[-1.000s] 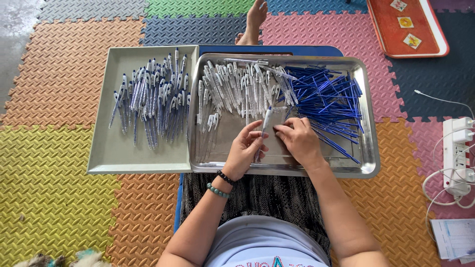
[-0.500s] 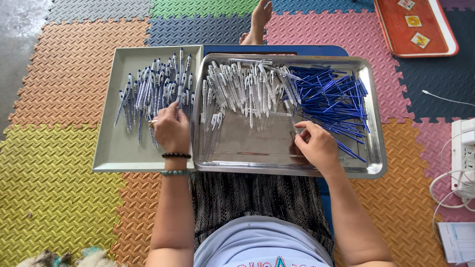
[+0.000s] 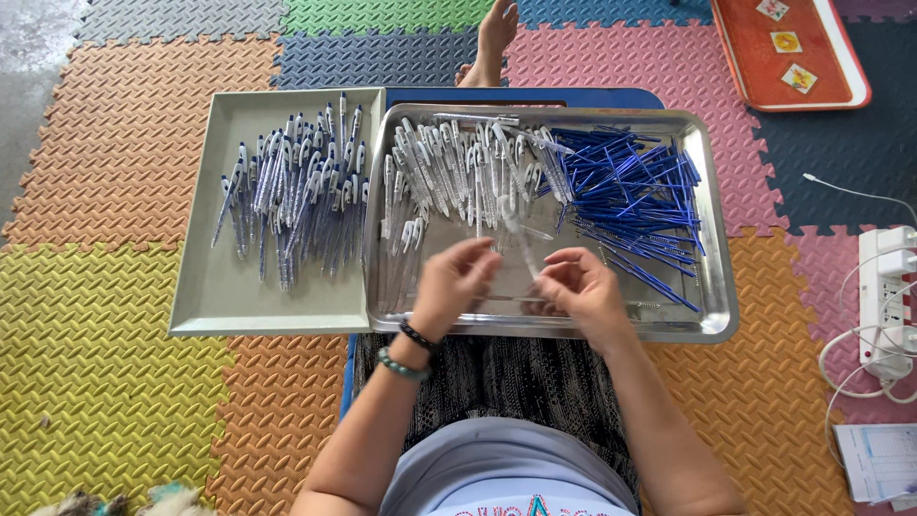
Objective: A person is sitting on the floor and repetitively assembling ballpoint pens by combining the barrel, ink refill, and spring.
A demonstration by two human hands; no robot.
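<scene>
Two trays sit side by side on a low blue table [image 3: 592, 96], over a floor of interlocking foam mats [image 3: 115, 315] with a raised diamond tread in orange, yellow, pink, green and dark blue. The steel tray [image 3: 712, 287] is polished and reflective, with rounded corners and a rolled rim. It carries a heap of white pen barrels [image 3: 458, 172] at its left and middle, and a loose pile of thin blue refills [image 3: 630, 191] at its right. The flat tray [image 3: 220, 296] to its left is matt grey-beige with square corners and holds finished pens [image 3: 296, 191], blue and white, lying roughly parallel.

The left hand [image 3: 454, 287] and right hand [image 3: 578, 291] meet over the bare front of the steel tray. Between them a single pale pen barrel [image 3: 521, 244] stands tilted; motion blur obscures it. The left fingers are curled, thumb towards forefinger, pinching near its lower end. The right fingers are bent inward close beside it; whether they grip it cannot be told. The left wrist wears a dark beaded band [image 3: 417, 336] and a green one.

Against half a second earlier, the left hand has come back from the flat tray, where it rested among the finished pens, to the steel tray. The right hand remains at the tray front.

An orange tray [image 3: 764, 81] lies at upper right, a white power strip [image 3: 884, 296] at the right edge.
</scene>
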